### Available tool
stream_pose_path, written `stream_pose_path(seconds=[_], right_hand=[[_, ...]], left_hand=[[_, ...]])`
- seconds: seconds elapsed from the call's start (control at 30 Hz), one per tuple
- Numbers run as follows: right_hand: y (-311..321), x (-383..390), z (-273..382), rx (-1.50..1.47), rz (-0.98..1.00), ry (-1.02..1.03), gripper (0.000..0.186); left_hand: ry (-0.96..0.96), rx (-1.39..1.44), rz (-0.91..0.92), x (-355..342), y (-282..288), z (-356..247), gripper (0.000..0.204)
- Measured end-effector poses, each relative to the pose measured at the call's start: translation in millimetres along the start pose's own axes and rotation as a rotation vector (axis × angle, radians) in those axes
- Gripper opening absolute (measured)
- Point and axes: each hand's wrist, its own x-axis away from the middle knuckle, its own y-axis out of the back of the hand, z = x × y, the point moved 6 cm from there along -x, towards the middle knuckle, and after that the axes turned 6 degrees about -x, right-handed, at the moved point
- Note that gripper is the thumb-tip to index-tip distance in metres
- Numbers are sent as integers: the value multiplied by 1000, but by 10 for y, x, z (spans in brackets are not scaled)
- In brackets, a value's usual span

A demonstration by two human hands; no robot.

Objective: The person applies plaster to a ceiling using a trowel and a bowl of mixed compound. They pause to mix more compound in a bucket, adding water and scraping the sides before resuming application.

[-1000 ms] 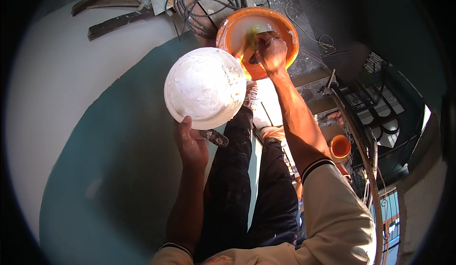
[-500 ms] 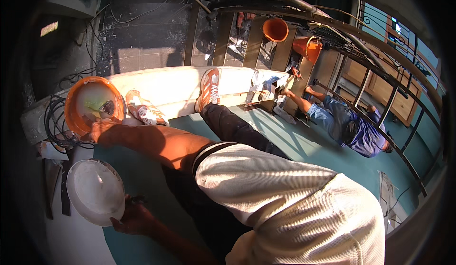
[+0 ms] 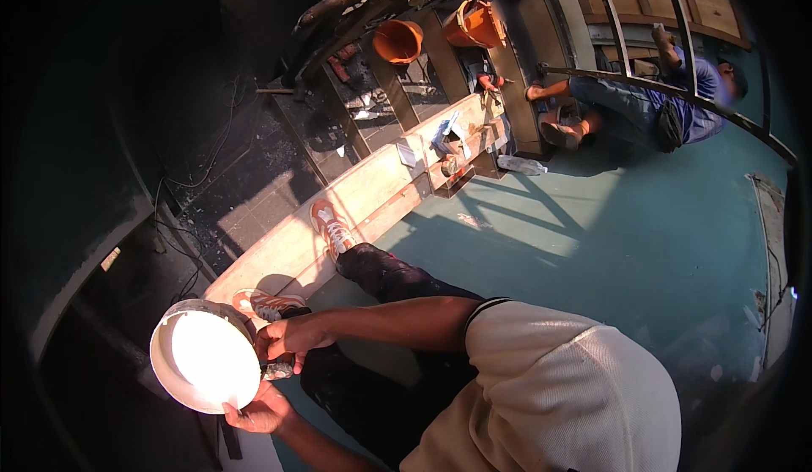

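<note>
My left hand (image 3: 254, 411) grips the lower right rim of a round white container (image 3: 200, 355), whose pale interior is glaringly bright in sunlight. Beside that rim, my right hand (image 3: 283, 338) has curled fingers; what is in them is hidden. A grimy handle-like object (image 3: 279, 370) shows just below the right hand, against the container, and I cannot tell which hand holds it. My orange-and-white shoes (image 3: 331, 228) rest on a pale wooden board just beyond my hands.
Two orange buckets (image 3: 397, 42) stand on steps beside a dark metal railing (image 3: 694, 32). Tools and scraps (image 3: 450, 140) lie on the pale board (image 3: 372, 174). A co-worker (image 3: 651, 110) reclines at upper right behind railing bars. A cable (image 3: 190, 183) crosses the dark floor at left.
The view has swung toward the stairs and co-worker. My right hand has moved from inside the orange bucket to the white container's rim; that bucket no longer shows.
</note>
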Motion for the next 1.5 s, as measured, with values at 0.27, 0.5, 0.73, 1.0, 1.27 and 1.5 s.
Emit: stream_pose_path(seconds=[0.27,0.5,0.73,1.0,1.27,1.5], right_hand=[[266,1151,586,-283,29,265,54],[485,1578,521,-388,-114,423,25],[1295,1984,553,-352,-462,756,23],[2750,3462,727,-240,-1004,843,25],[6000,5196,1150,-724,-1217,1163,33],[8669,6753,2122,-806,-1344,1445,49]], left_hand=[[209,-212,257,379,-1805,711,76],[362,-363,413,548,-2339,667,93],[378,-500,462,538,-2423,617,91],[367,-671,432,957,-2992,1686,89],[317,-883,293,1258,-3459,3335,80],[270,-1165,326,750,-3875,4679,77]])
